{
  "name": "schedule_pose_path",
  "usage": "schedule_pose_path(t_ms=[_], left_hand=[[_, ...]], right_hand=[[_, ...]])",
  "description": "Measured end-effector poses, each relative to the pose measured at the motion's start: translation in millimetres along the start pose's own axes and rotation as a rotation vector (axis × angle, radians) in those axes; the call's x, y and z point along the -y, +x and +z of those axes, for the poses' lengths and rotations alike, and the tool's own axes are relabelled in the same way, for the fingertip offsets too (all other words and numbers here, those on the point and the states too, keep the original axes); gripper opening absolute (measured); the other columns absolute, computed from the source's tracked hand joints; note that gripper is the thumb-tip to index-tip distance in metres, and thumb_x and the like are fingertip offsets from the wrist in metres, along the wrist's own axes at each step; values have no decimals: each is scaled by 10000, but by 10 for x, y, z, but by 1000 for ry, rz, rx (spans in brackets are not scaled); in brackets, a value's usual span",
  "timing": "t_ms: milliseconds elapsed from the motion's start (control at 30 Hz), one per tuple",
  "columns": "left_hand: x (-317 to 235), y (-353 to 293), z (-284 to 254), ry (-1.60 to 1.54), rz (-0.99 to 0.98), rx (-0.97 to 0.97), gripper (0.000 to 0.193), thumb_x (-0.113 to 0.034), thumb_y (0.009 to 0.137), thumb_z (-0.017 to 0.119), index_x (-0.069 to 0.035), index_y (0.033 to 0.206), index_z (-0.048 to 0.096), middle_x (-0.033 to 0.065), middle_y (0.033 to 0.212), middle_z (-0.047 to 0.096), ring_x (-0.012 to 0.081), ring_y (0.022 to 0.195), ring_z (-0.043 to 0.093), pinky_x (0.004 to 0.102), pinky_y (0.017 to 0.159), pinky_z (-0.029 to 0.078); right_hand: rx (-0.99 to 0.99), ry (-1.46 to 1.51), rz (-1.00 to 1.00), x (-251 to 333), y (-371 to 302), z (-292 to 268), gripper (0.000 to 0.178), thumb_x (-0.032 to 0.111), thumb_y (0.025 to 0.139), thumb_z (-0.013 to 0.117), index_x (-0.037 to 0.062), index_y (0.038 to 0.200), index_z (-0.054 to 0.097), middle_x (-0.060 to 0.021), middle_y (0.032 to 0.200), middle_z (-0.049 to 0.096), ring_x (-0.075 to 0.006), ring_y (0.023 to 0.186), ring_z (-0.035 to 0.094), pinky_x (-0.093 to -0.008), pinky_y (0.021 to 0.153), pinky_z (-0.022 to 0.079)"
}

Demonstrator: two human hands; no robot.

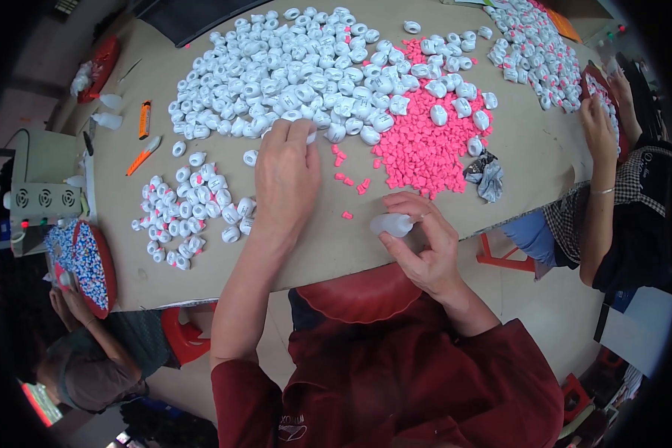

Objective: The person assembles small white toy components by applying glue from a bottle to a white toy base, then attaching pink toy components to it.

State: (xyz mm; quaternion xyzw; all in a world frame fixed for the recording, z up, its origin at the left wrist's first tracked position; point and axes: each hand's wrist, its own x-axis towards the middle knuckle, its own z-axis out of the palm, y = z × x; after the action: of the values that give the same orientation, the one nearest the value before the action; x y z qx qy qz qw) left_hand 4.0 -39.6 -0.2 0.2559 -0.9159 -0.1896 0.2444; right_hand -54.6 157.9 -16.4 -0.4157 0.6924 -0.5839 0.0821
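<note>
My left hand (285,172) reaches over the near edge of a big pile of small white hollow plastic pieces (269,71). Its fingers are bent together, and a white piece (311,137) shows at the fingertips. In my right hand (429,250), near the table's front edge, is a small translucent squeeze bottle (392,224) with a thin nozzle, tipped to the right. A heap of tiny pink pieces (425,142) lies beyond that hand, with several loose pink bits (343,178) between my hands. Left of my left forearm is a smaller group of white pieces with pink parts (194,201).
An orange cutter (142,154) and an orange-black packet (145,119) lie at left. Crumpled dark plastic (487,178) sits by the pink heap. A red tray (362,295) is below the table edge. Co-workers' hands (599,123) (71,302) work on both sides.
</note>
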Motion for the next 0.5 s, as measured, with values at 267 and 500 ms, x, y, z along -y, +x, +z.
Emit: schedule_pose_path(t_ms=[267,500], left_hand=[[2,-74,-78,-168,-48,90,260,35,710,608,7,969,602,105,848,545,211,696,577,317,592,465],[-107,-587,-279,-1072,-288,191,289,55,763,647,4,1045,609,56,949,527,110,776,567,237,646,510]], right_hand=[[-20,134,91,-74,-82,-14,316,53,748,674,-3,1039,564,-119,948,613,-213,805,597,-293,696,468],[-27,151,140,-60,-125,-73,325,101,775,672,-17,1060,570,-110,879,602,-207,749,574,-279,661,451]])
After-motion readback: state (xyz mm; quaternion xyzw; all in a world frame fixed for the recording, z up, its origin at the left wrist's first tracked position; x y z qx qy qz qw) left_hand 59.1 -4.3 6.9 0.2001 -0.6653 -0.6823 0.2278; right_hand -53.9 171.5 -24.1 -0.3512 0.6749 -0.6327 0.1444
